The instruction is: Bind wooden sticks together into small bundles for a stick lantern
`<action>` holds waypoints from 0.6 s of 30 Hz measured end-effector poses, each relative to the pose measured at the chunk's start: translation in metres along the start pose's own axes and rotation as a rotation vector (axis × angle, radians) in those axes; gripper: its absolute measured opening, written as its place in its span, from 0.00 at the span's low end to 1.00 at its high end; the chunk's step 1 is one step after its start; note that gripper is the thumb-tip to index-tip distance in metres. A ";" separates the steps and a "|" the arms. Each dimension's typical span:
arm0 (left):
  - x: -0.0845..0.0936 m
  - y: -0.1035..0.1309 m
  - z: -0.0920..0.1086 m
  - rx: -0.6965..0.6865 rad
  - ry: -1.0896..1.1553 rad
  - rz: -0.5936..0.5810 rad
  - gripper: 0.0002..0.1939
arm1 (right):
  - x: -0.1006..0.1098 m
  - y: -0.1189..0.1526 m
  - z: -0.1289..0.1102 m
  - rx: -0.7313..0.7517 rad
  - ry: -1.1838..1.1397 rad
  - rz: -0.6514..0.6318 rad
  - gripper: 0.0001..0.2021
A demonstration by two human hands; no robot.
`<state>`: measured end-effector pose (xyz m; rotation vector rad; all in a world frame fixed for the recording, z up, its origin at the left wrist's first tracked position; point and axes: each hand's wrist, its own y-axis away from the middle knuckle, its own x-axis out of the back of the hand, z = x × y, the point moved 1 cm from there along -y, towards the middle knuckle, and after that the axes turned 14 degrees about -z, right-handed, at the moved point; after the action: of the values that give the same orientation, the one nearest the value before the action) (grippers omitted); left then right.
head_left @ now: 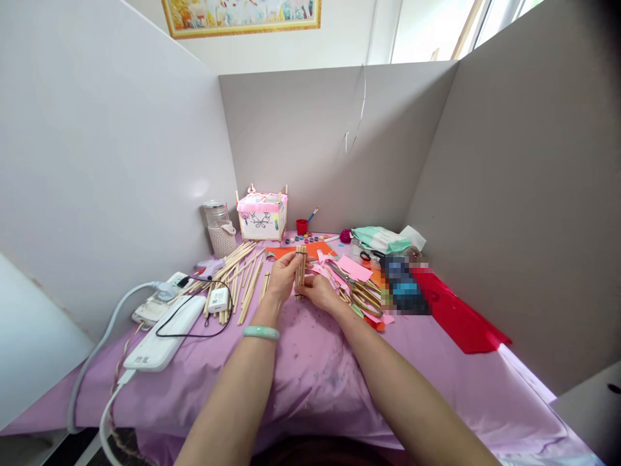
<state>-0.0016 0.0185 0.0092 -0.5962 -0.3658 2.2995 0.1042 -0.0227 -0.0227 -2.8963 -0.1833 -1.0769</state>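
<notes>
A short bundle of wooden sticks (300,272) stands nearly upright over the middle of the table, with dark bands near its top and bottom. My left hand (284,275), below which a pale green bangle circles the wrist, grips its upper part. Lower down, my right hand (317,291) has its fingers closed on the same bundle. Left of my hands, many loose wooden sticks (250,294) lie in a spread pile. Gold-handled scissors (366,296) rest on pink paper scraps (355,267) just to the right. Orange paper (320,249) lies behind the bundle.
A decorated paper box lantern (262,217) stands at the back beside a jar in a knitted cover (222,236). A red cup (301,226) and paint pots are near it. White power bank (165,333) and cables lie left, red fabric (456,310) right. Grey panels (330,129) enclose the table.
</notes>
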 end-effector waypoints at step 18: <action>-0.017 0.000 0.003 -0.026 0.032 0.115 0.09 | -0.002 -0.001 0.002 0.008 -0.046 0.015 0.07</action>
<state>0.0079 0.0058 0.0170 -0.6821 -0.3550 2.3953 0.1041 -0.0214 -0.0253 -2.9120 -0.1672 -1.0049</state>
